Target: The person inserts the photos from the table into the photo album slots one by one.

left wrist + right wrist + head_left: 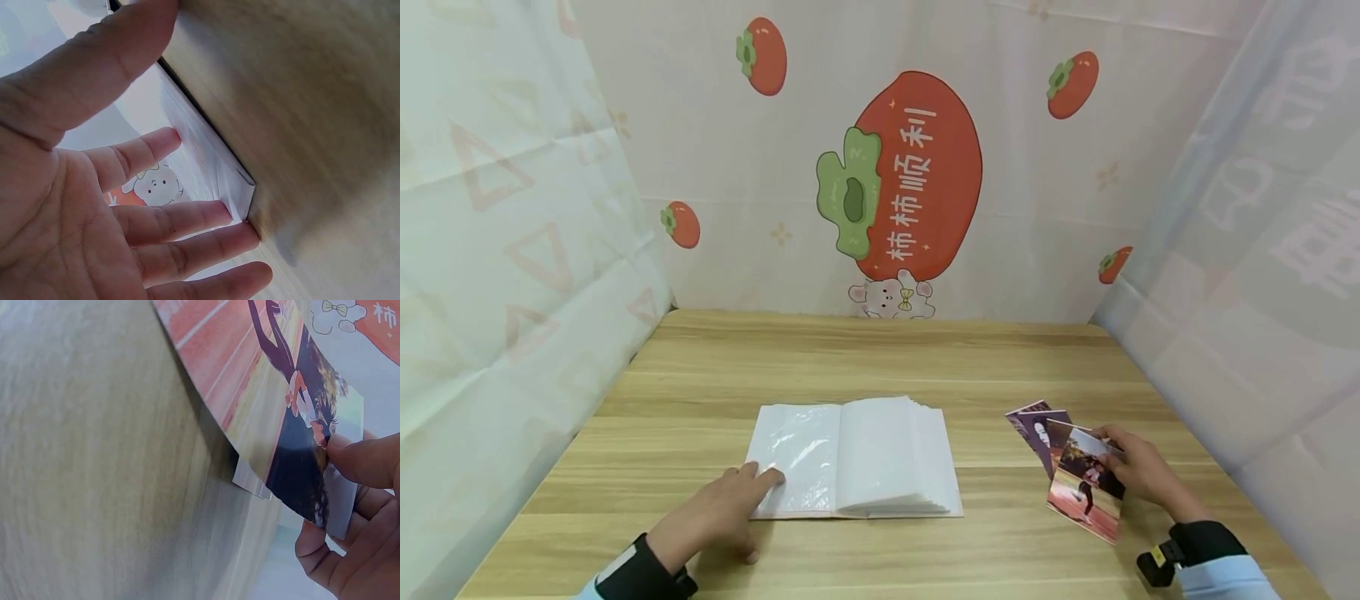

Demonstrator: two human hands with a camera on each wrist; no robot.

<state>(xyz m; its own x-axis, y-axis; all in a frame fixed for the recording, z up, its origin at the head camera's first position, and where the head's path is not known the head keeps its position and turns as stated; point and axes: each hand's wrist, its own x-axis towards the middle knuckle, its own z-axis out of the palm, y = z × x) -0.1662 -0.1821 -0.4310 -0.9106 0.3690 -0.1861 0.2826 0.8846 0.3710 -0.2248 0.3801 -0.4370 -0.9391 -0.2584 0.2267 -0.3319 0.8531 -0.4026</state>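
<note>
On the wood-grain table [880,358], the right hand [1142,473] pinches a runner photograph [1078,504] while the left hand [718,507] (straight-fingered) touches a photo album [876,458].

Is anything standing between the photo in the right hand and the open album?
Only the other photos, fanned out to the left of the photo in the right hand and partly overlapped by it. Past them, nothing visible blocks the table up to the open album; the left hand touches its left page.

Open white album [880,458], left of glossy running-track photo [1084,493] and fanned purplish prints [1039,430]
</note>
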